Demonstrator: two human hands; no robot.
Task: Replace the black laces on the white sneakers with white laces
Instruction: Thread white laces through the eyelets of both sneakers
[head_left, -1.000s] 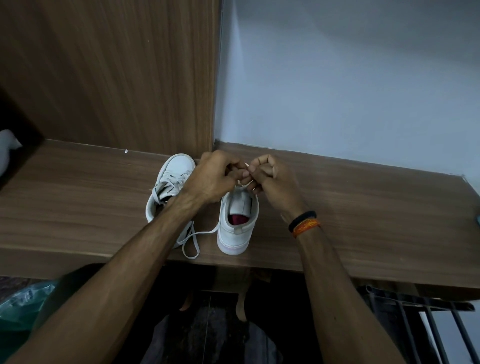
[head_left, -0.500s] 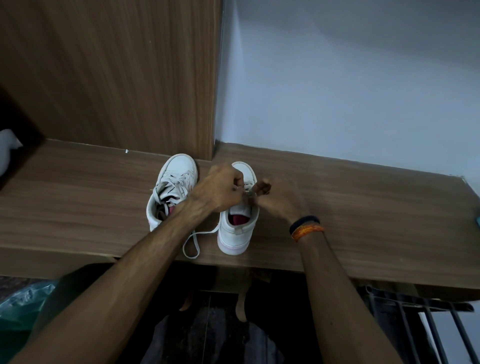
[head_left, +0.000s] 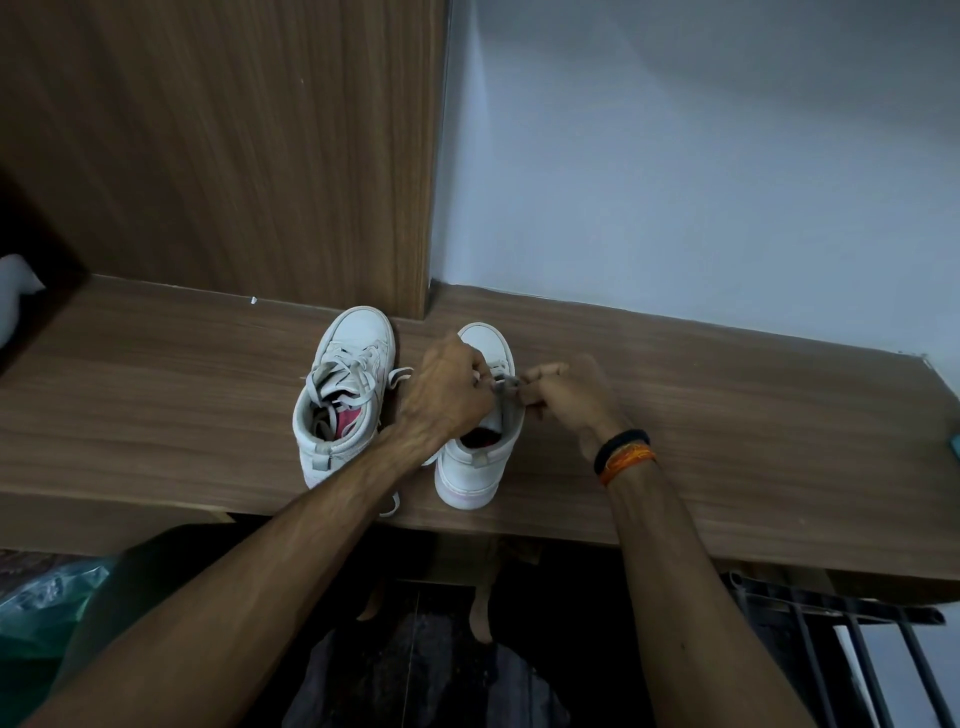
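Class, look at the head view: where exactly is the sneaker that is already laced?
The laced sneaker stands on the wooden shelf, left of centre in the head view, toe towards the wood panel, beside the other sneaker and the left hand.

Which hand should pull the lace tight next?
Probably the right hand: it pinches the lace at the right shoe with bare shelf beside it. The left hand is hemmed by the other shoe.

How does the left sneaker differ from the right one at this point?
The left sneaker is untouched, with white laces criss-crossed up its front and ends hanging loose. On the right sneaker the left hand and right hand pinch a lace over its eyelets. Both are white, toes toward the wall, on the wooden shelf.
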